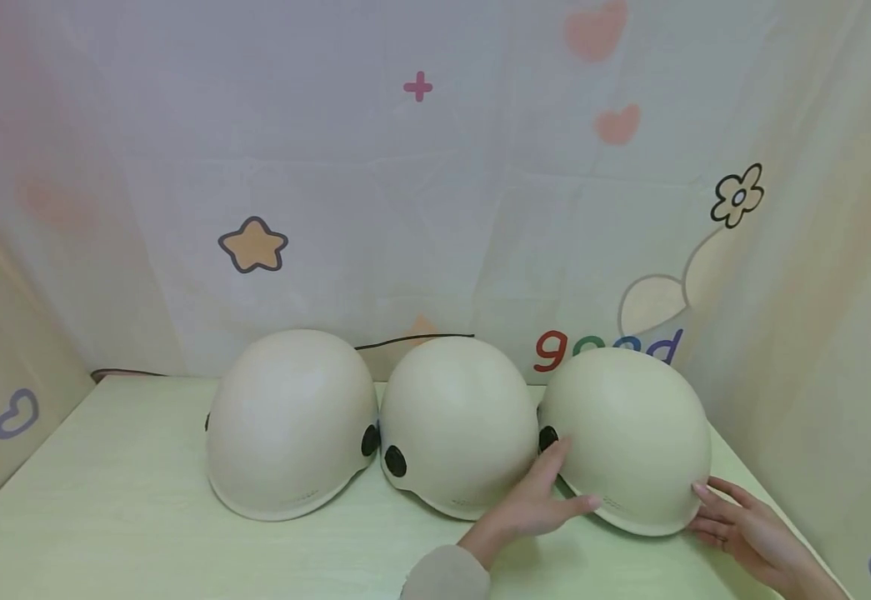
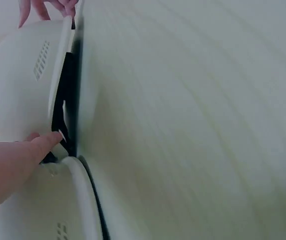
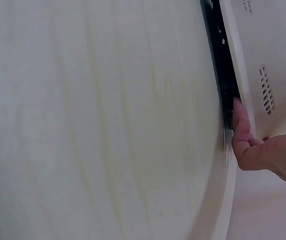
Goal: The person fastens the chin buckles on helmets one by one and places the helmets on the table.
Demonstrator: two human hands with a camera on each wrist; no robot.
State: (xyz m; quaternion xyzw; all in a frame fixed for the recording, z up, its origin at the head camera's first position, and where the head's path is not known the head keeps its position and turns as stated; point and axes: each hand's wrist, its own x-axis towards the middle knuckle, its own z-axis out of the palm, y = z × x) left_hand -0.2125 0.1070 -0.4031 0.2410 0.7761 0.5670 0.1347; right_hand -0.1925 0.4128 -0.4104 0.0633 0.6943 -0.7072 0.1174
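Three pale cream helmets stand in a row, domes up. On the right helmet, the left hand grips the near left edge, with fingers by the black disc and thumb spread along the front rim. In the left wrist view that thumb reaches the helmet's rim. The right hand holds the opposite side low down; a digit curls at the rim's underside in the right wrist view, beside small vent slots. Against its left side sits the middle helmet, close to the left hand's wrist.
The left helmet stands close beside the middle one. All are on a pale wood-grain table. A printed curtain hangs behind and along both sides. A thin dark line runs above the helmets at the back.
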